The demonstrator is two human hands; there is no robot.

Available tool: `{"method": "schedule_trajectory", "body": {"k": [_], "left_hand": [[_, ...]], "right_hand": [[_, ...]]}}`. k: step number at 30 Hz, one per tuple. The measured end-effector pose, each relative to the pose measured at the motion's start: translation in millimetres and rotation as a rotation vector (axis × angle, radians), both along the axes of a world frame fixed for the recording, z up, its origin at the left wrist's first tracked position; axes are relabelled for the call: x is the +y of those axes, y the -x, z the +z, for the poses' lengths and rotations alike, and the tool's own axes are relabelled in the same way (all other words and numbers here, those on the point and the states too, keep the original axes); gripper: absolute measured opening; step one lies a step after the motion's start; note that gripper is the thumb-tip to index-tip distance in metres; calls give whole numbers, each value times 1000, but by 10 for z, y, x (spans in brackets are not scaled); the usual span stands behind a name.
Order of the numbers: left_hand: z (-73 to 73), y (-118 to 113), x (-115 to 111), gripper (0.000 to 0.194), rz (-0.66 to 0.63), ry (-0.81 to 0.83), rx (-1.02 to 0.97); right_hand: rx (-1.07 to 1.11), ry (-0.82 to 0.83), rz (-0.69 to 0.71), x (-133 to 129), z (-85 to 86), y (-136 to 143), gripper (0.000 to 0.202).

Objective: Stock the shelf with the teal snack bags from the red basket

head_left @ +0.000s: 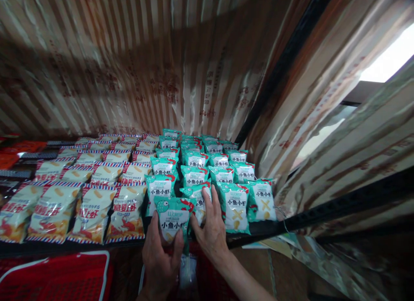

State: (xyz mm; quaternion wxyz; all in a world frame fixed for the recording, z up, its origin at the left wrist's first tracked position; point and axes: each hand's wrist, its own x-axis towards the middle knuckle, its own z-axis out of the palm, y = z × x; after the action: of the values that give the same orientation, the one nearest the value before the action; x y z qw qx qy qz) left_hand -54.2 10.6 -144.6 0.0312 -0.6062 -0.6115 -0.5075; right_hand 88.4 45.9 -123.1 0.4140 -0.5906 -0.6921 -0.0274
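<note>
My left hand (161,253) grips a teal-and-white snack bag (173,219), thumb on one side and fingers on the other, in front of the shelf's front row. Beside it, my right hand (210,227) lies with outstretched fingers against another teal snack bag (198,199) in the front row. Its thumb is apart from its fingers, near the edge of the held bag. Upright teal bags (233,206) of the same kind stand in several rows around and behind both hands. Part of the bag under my right hand is hidden by the fingers.
Rows of cream-and-red snack bags (92,212) fill the shelf to the left. Orange packages (29,148) lie farther left. Below stands a red basket (54,277) with a white handle. A dark metal post (278,76) rises at right, before striped plastic sheeting (145,55).
</note>
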Motion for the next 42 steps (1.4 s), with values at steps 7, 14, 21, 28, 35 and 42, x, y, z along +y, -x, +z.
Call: {"method": "schedule_trajectory", "body": {"k": [7,14,21,28,35,42], "left_hand": [[-24,17,21,74,-20,102,-47],[-71,-51,21,72,-49,94,-41],[-102,-206,-22,72,-70,126,-136],[0,-377,-97,69,-82,237,-281],[-3,-361,-79,73,-138,343,-334],[-57,-364,-47,78,-177,365,-339]], "right_hand": [[59,-4,30,14,-24,-13,68],[93,5,63,39,-50,-26,68],[171,12,114,7,-66,-36,58],[257,42,116,-23,-126,-70,48],[373,76,166,-52,-93,-78,46],[358,72,165,-67,-94,-68,47]]}}
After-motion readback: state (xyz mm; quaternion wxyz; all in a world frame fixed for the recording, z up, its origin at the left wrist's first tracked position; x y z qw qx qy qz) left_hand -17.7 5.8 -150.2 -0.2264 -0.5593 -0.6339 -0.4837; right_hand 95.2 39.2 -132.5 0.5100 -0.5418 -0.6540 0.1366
